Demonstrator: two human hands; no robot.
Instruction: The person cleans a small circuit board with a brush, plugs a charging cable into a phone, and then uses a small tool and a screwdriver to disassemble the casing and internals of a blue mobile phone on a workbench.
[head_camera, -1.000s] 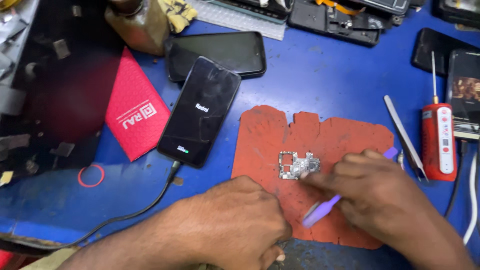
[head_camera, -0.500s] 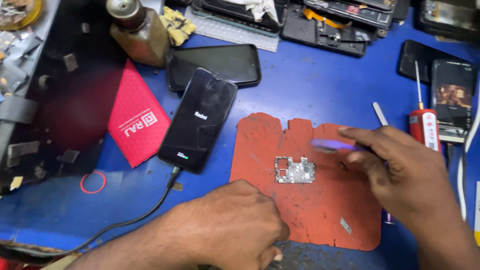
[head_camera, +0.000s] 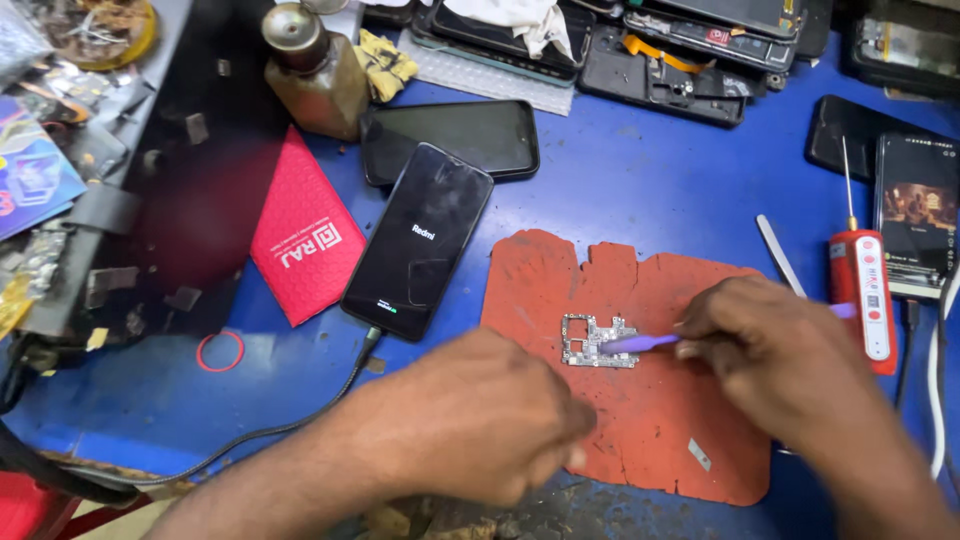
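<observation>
Board (head_camera: 598, 341) lies centre frame on the red mat (head_camera: 640, 420): thin, light, stiff, likely fragile; best held by its edges. Right hand (head_camera: 775, 350) pinches a purple tool (head_camera: 640, 343), tip on the board. Left hand (head_camera: 480, 420) is loosely curled just beside it; can't tell if it holds anything. Red flat packet (head_camera: 305, 240) with a white label sits left of centre; red driver (head_camera: 868, 300) with a white label at right edge.

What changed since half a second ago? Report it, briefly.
The right hand has swung its purple plastic tool leftward, bringing the tip down onto the small silver circuit board; earlier the tool was raised above the board. The left hand, the orange-red work mat and the black cabled smartphone stayed put.
</observation>
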